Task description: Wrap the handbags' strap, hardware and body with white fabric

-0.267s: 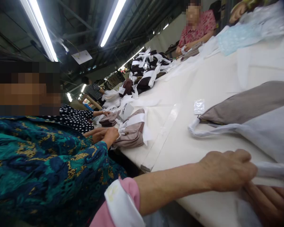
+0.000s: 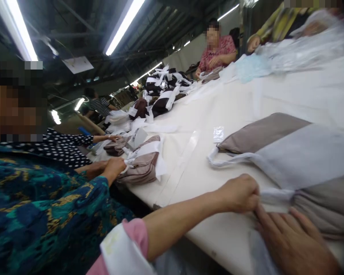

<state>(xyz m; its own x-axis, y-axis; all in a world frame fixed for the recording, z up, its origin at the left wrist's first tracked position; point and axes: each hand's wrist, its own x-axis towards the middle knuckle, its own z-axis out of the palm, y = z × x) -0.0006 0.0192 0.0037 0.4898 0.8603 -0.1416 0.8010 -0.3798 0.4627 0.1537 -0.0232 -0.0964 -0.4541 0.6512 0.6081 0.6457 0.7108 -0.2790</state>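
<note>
Nearest the camera, at the lower right, the right hand (image 2: 292,244) lies palm down with its fingers spread and released, pressing on a grey-brown cloth (image 2: 323,206) at the near edge of the white table (image 2: 232,103). Just to its left and slightly farther, the left hand (image 2: 240,193) is clenched in a fist, grasping the end of a white strip (image 2: 276,196). The strip runs right from the knuckles across the cloth, and the fist touches the right hand's fingertips. The left forearm comes in from the lower left out of a pink sleeve (image 2: 132,233) with a white cuff.

Beyond the hands, a white sheet (image 2: 304,152) lies across the cloth, and more grey-brown fabric shows on its far side. A small clear packet (image 2: 218,133) sits near that fabric's far left corner. A clear plastic band (image 2: 186,152) lies on the table farther left.

At the left, a neighbour in a blue-green top (image 2: 46,206) has a hand (image 2: 114,166) on a brown bundle (image 2: 143,168) tied with white tape. Farther along, a polka-dot sleeve (image 2: 63,147) reaches toward a second bundle (image 2: 116,145). A heap of dark bundles (image 2: 160,91) lies farther still. At the far end sits a person in a red top (image 2: 218,51), with blurred clear bags (image 2: 304,46) to the right.
</note>
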